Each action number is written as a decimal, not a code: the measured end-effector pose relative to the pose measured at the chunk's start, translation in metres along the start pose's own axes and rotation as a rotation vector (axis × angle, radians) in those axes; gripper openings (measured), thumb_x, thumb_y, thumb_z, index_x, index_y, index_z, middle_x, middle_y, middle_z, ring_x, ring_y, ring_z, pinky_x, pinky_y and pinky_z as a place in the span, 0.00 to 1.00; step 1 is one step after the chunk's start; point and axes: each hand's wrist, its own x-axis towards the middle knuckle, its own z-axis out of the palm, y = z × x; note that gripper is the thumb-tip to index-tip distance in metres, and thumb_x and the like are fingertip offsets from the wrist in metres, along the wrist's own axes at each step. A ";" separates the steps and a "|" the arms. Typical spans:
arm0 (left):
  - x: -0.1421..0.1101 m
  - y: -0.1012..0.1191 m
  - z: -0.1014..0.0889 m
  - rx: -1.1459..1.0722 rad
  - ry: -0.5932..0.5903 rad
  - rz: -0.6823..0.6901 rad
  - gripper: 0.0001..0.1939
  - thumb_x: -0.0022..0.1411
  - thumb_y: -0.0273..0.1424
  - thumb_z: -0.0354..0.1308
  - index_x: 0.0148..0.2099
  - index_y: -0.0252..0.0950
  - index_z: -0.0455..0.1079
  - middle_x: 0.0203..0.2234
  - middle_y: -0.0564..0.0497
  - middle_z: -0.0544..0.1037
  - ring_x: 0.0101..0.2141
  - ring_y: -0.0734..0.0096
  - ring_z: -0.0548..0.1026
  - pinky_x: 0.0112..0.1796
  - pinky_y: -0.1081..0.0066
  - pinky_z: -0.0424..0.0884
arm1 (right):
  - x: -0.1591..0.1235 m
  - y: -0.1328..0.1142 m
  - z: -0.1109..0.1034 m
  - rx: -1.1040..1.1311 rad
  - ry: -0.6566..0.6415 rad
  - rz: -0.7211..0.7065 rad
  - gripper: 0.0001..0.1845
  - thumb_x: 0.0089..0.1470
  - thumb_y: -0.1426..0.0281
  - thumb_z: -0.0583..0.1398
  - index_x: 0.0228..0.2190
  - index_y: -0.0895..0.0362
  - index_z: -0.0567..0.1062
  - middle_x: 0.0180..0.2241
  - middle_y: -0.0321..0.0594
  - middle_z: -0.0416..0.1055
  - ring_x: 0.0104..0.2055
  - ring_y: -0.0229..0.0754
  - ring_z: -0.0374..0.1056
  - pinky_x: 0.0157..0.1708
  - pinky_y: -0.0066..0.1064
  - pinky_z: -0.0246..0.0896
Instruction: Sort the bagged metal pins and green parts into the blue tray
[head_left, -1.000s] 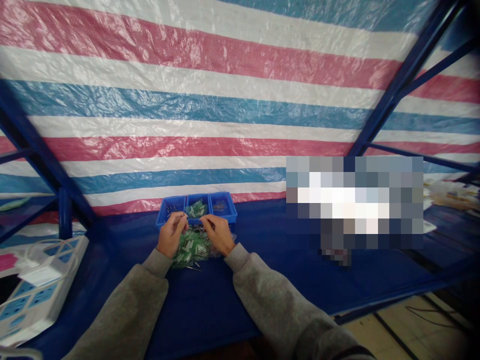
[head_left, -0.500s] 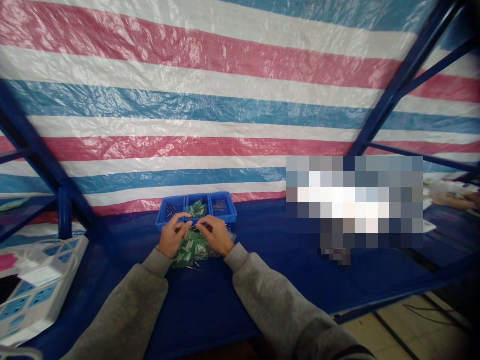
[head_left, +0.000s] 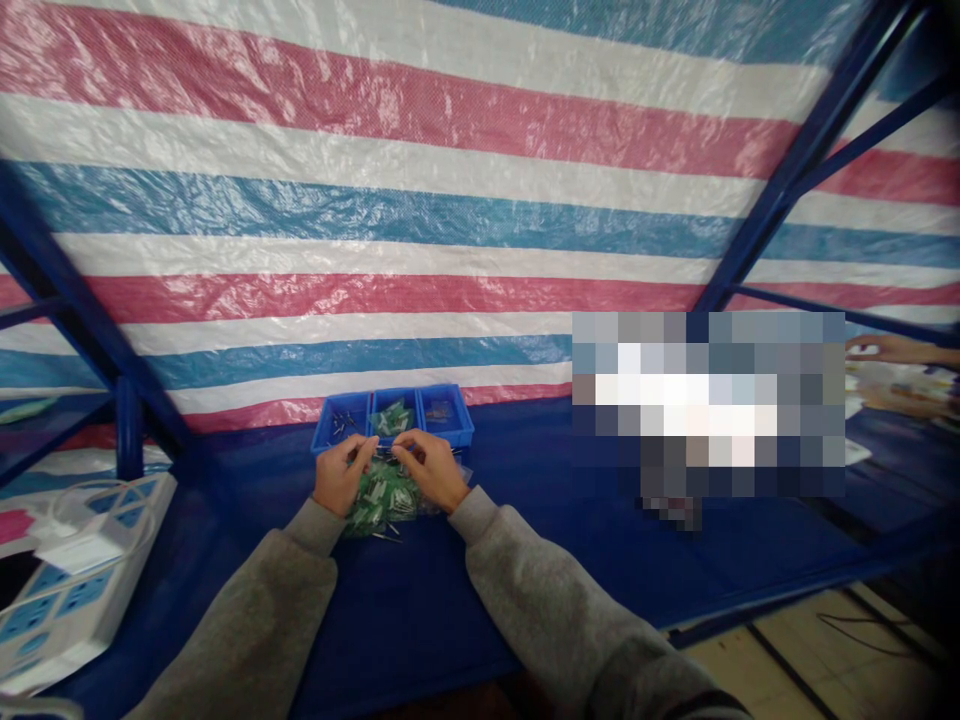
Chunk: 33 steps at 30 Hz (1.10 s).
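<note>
My left hand [head_left: 343, 474] and my right hand [head_left: 433, 470] face each other over a pile of small green-and-clear packets [head_left: 386, 495]. Thumb and forefinger of each hand are pinched together. Between the two pinches runs something thin, too small to name. Just beyond my fingers stands a row of three blue bins [head_left: 463, 436]. Dark, thin metal pieces [head_left: 345, 422] lie in the left bin, green packets [head_left: 394, 418] in the middle one, and a few small brownish pieces [head_left: 438, 410] in the right one. Loose thin metal pieces [head_left: 388, 538] lie at the pile's near edge.
White power strips [head_left: 90, 590] with cables lie at the left on the blue table [head_left: 405, 630]. Blue metal posts [head_left: 780, 200] frame a striped plastic sheet [head_left: 420, 230] behind. A blurred-out patch covers the right. Another person's hand [head_left: 885, 348] shows at the far right.
My left fingers have closed into a pinch and come level with the right ones. My right hand has hardly moved. Another person's hand has come into view at the far right.
</note>
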 end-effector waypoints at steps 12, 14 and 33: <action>-0.001 -0.004 0.005 -0.140 0.004 -0.003 0.10 0.55 0.37 0.58 0.34 0.35 0.73 0.27 0.51 0.78 0.25 0.72 0.73 0.28 0.74 0.70 | -0.001 0.002 0.000 -0.071 0.007 0.001 0.11 0.60 0.67 0.52 0.30 0.57 0.71 0.27 0.35 0.69 0.29 0.36 0.64 0.32 0.24 0.55; -0.001 -0.006 0.006 -0.158 0.014 -0.006 0.10 0.55 0.37 0.59 0.35 0.35 0.74 0.28 0.51 0.78 0.25 0.72 0.74 0.28 0.74 0.71 | -0.001 0.001 -0.001 -0.092 0.004 0.005 0.12 0.61 0.67 0.51 0.29 0.57 0.70 0.26 0.35 0.68 0.29 0.35 0.63 0.31 0.24 0.54; 0.000 0.002 0.002 -0.209 0.060 -0.022 0.09 0.60 0.36 0.54 0.33 0.36 0.65 0.23 0.55 0.72 0.24 0.74 0.70 0.30 0.73 0.68 | 0.000 -0.001 -0.003 -0.099 0.034 0.072 0.16 0.62 0.65 0.48 0.31 0.57 0.73 0.24 0.34 0.68 0.25 0.34 0.62 0.29 0.24 0.52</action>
